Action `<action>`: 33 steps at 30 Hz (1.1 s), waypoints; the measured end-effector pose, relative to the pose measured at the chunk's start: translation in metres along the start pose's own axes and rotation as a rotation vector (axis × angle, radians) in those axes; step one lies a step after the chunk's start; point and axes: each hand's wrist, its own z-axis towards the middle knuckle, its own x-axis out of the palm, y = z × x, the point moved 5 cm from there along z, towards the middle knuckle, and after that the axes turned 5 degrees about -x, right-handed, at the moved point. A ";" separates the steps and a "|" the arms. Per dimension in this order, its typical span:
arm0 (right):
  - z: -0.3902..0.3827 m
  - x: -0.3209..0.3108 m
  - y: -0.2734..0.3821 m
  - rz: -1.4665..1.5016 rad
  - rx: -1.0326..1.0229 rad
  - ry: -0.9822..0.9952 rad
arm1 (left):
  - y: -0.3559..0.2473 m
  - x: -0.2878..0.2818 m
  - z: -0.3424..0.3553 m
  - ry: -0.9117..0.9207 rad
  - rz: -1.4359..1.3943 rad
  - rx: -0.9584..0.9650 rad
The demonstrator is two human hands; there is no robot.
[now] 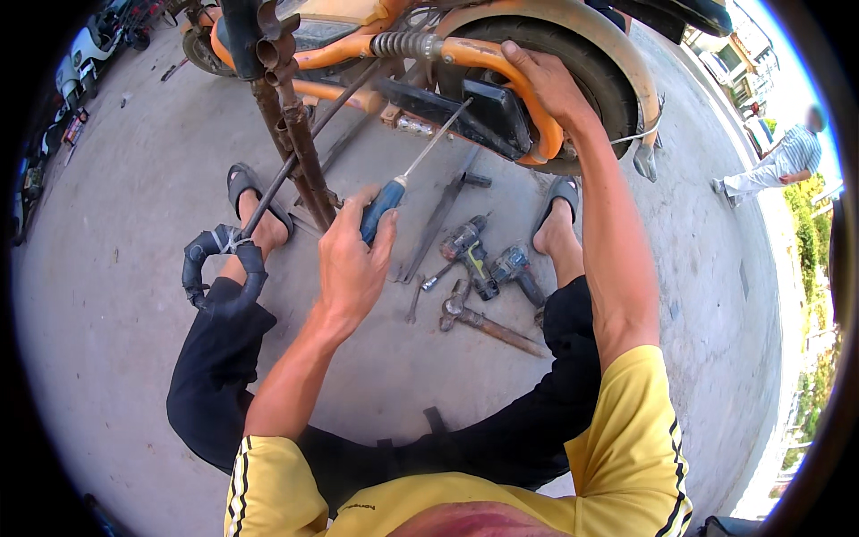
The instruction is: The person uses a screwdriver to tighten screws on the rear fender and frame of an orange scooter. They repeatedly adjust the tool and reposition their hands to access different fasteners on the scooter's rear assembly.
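Our left hand (353, 255) is curled around the blue handle of a screwdriver (385, 210), whose long shank slants up and right to the black housing (494, 121) on the scooter's side; we cannot tell whether the tip touches it. Our right hand (544, 82) lies over the orange frame tube (543, 130), just above that housing, its fingers partly hidden, so we cannot tell how firmly they close. Behind the tube we see the rear wheel (601, 100), and to its left a coil spring (403, 45). A rusty stand (304, 143) rises left of our screwdriver. Below, between our sandalled feet, lie two power drills (472, 255) and a hammer (492, 327). Farther off, a person (774, 163) is at right, and parked scooters (87, 52) line the upper left.
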 end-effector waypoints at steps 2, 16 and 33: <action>0.011 0.001 -0.004 0.164 0.141 0.146 | 0.010 0.005 -0.001 0.016 -0.092 -0.086; 0.019 0.020 -0.023 0.564 0.288 0.328 | 0.034 0.013 -0.002 0.086 -0.436 -0.437; 0.020 0.019 -0.031 0.509 0.212 0.250 | -0.001 0.001 0.009 -0.143 0.533 0.603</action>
